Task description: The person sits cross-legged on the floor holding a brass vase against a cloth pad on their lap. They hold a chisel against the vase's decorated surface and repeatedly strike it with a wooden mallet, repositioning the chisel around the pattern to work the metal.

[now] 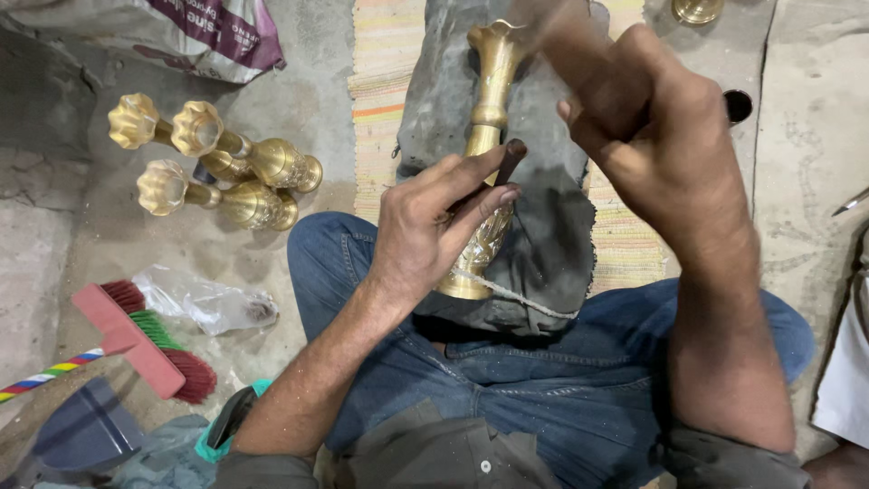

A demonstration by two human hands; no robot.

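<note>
A person in blue jeans sits on the floor with a brass vase [490, 100] lying lengthwise on a dark grey cloth pad [552, 235] between the knees, its fluted mouth pointing away and its round foot near the lap. The left hand [425, 231] rests on the lower body of the vase, its grip closed around a thin dark punch [510, 161] pinched between thumb and fingers, the tip set against the metal. The right hand [656, 136] is raised above the pad, blurred, its grip curled into a fist; what it holds cannot be told. Under the pad lies a striped woven mat [380, 100]. On the concrete floor [136, 235] to the left lie three more brass vases [222, 167] of the same shape, touching one another, and nearer the body a brush [145, 340] with red and green bristles, a pink back and a rainbow-striped handle, just beside a crumpled clear plastic bag [204, 299] and a dark dustpan [86, 430]. A printed sack [181, 32] sits at the top left, and another brass piece [697, 9] shows at the top edge.
</note>
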